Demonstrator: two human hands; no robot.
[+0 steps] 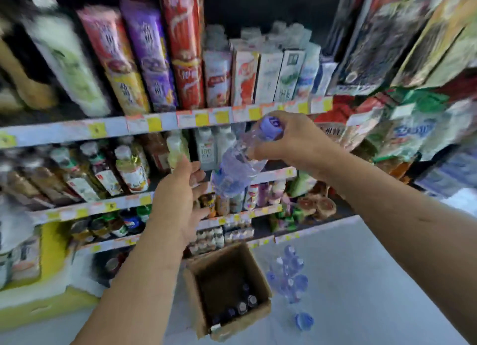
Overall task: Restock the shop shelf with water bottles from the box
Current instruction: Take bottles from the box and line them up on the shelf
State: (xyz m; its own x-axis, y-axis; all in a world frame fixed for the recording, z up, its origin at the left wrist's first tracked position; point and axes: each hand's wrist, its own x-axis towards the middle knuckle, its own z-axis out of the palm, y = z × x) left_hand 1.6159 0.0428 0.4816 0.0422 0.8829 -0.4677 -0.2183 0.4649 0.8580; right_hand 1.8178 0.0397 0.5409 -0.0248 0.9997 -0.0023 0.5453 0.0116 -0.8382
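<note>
Right hand [296,141] grips bottle [237,169], seemingly before shelf edge [280,173].

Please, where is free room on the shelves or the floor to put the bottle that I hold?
Free: a dark gap on the middle shelf, right of the white bottles, partly hidden behind the water bottle in the right hand; also the bare floor right of the loose bottles. Crowded: the rows left of that gap and the shelves below.

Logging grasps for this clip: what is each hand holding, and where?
The right hand grips the water bottle at its neck, below the cap; the left hand holds nothing.
</note>
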